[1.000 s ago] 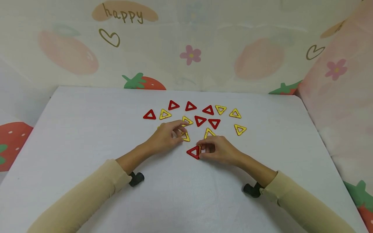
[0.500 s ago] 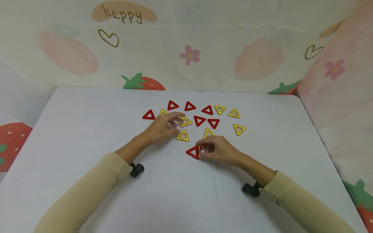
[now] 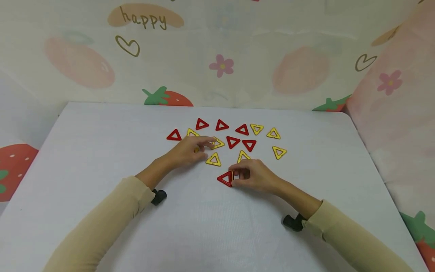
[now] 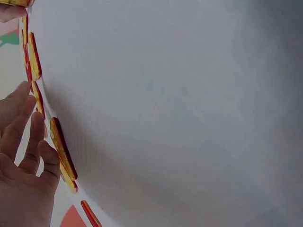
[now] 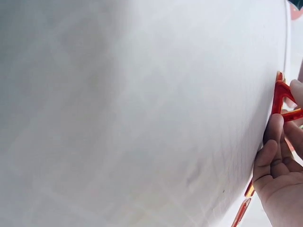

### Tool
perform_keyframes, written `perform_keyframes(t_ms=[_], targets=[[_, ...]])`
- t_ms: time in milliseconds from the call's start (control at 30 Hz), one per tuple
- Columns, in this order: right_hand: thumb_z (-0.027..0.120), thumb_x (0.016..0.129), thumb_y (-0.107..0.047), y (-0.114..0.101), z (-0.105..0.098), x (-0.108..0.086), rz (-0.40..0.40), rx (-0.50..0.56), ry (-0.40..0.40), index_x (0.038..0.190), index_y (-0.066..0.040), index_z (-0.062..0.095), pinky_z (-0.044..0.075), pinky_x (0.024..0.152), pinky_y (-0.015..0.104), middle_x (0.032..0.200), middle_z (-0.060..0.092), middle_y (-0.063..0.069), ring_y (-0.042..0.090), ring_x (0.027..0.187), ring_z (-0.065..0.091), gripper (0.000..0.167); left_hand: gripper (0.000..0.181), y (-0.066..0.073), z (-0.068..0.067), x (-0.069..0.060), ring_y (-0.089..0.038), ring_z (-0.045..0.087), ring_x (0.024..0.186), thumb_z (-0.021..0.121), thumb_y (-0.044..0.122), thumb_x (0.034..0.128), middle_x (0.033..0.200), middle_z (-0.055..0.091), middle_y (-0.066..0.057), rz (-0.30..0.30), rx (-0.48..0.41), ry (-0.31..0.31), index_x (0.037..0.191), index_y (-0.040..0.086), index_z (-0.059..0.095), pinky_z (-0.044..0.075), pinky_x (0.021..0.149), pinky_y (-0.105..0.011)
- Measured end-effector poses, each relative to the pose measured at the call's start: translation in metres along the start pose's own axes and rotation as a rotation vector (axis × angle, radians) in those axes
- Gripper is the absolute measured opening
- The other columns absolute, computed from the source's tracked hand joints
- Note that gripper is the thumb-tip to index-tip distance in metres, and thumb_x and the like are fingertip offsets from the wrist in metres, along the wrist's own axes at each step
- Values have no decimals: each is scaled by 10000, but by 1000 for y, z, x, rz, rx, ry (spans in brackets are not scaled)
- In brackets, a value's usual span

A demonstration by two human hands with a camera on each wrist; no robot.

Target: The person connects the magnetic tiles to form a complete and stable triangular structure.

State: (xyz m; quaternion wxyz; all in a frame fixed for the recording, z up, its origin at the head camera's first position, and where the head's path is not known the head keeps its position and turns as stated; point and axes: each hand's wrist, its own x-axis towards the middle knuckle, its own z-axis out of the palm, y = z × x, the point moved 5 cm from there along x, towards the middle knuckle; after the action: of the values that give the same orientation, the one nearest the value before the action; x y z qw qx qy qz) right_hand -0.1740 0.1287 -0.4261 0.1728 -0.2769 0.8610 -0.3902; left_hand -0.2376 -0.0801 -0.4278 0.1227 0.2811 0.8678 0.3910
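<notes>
In the head view my right hand [image 3: 255, 176] pinches a triangular frame tile [image 3: 233, 175], which stands on edge. It rises along one side of a red triangular tile [image 3: 221, 178] that lies flat. The right wrist view shows the held tile's red face [image 5: 278, 98] between thumb and fingers. My left hand [image 3: 186, 152] hovers palm-down at the left of the scattered tiles, fingers loosely extended and holding nothing. Its fingertips overlap a yellow triangular tile [image 3: 221, 144]; contact cannot be told. Near its thumb lies another yellow tile [image 3: 213, 164]. The hand partly covers further yellow tiles.
Several red and yellow triangular tiles lie flat toward the back, including a red one [image 3: 174, 139] at far left and a yellow one [image 3: 283, 152] at right. The white table [image 3: 217, 230] meets a printed backdrop [image 3: 251, 94] behind and a pink one at right.
My left hand has moved leftward and slightly away from the near yellow tile, leaving it uncovered. The right hand keeps its pinch on the upright tile in the same place.
</notes>
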Motion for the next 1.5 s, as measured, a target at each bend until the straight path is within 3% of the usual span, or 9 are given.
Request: perform_keyframes(t_ms=[300, 567, 933, 1500], targets=[[801, 848, -153, 0, 1, 0, -1, -8, 3, 1211, -42, 699, 493, 684, 234, 870, 632, -18, 133, 773, 565, 392, 482, 4, 3, -3, -208, 591, 1023, 740, 44, 883, 1177, 702, -27, 42, 8, 0, 1344, 112, 619, 486, 932, -377], [802, 847, -151, 1, 1, 0, 1, -7, 3, 1213, -46, 698, 494, 682, 234, 862, 626, -25, 133, 769, 565, 395, 465, 6, 7, -4, -180, 572, 905, 737, 39, 884, 1139, 717, -12, 45, 40, 7, 1333, 110, 637, 493, 824, -326], [800, 850, -159, 2, 1, 1, 0, -3, 4, 1217, -47, 697, 490, 679, 234, 856, 622, -33, 129, 770, 564, 397, 499, 10, 12, -3, -188, 549, 883, 700, 14, 901, 1181, 706, -13, 53, 10, -57, 1379, 111, 596, 472, 769, -309], [816, 835, -161, 2, -2, -1, 36, -22, 38, 1208, -39, 708, 500, 669, 235, 802, 637, -51, 114, 738, 573, 408, 500, 15, 17, -6, -150, 562, 818, 736, 73, 889, 1141, 709, 1, -1, 46, -54, 1367, 123, 601, 467, 733, -289]])
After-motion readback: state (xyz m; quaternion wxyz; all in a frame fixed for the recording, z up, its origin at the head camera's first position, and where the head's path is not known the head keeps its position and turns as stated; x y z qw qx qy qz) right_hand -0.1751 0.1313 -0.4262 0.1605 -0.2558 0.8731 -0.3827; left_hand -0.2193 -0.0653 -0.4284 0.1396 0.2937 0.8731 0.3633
